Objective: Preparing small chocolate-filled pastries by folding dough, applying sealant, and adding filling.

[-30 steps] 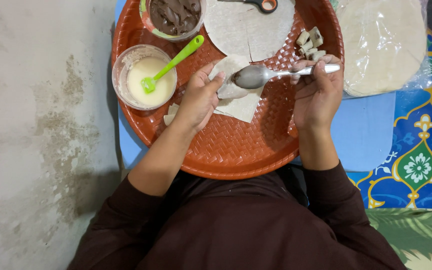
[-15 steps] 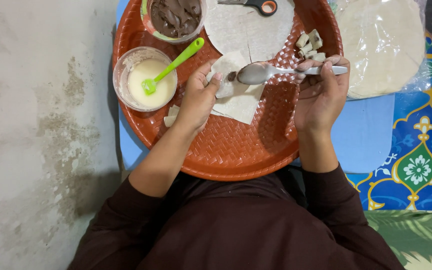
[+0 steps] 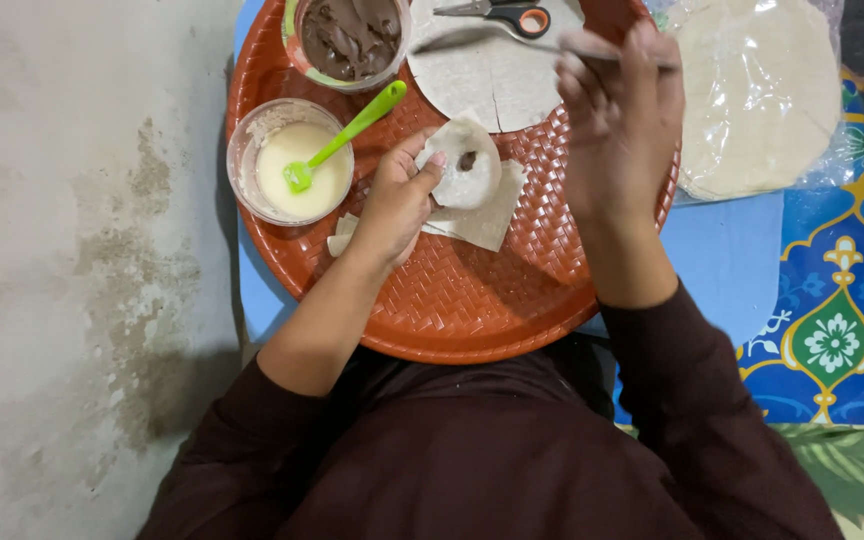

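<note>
My left hand (image 3: 399, 195) holds a small round piece of pale dough wrapper (image 3: 464, 170) with a dab of brown filling at its middle, just above a flat wrapper sheet (image 3: 487, 215) on the woven orange tray (image 3: 452, 300). My right hand (image 3: 617, 105) is raised over the tray's far right side and grips a metal spoon (image 3: 472, 40), whose bowl reaches left toward the bowl of brown chocolate paste (image 3: 350, 38).
A clear bowl of cream-coloured liquid (image 3: 297, 165) with a green spatula (image 3: 347, 135) stands at the tray's left. A large round wrapper (image 3: 492, 80) and orange-handled scissors (image 3: 512, 15) lie at the far side. A bag of stacked wrappers (image 3: 762, 100) rests at the right on a blue mat.
My right hand has carried the spoon up and away from the wrapper toward the chocolate bowl. A dab of filling now sits on the wrapper, which my left hand has lifted and cupped.
</note>
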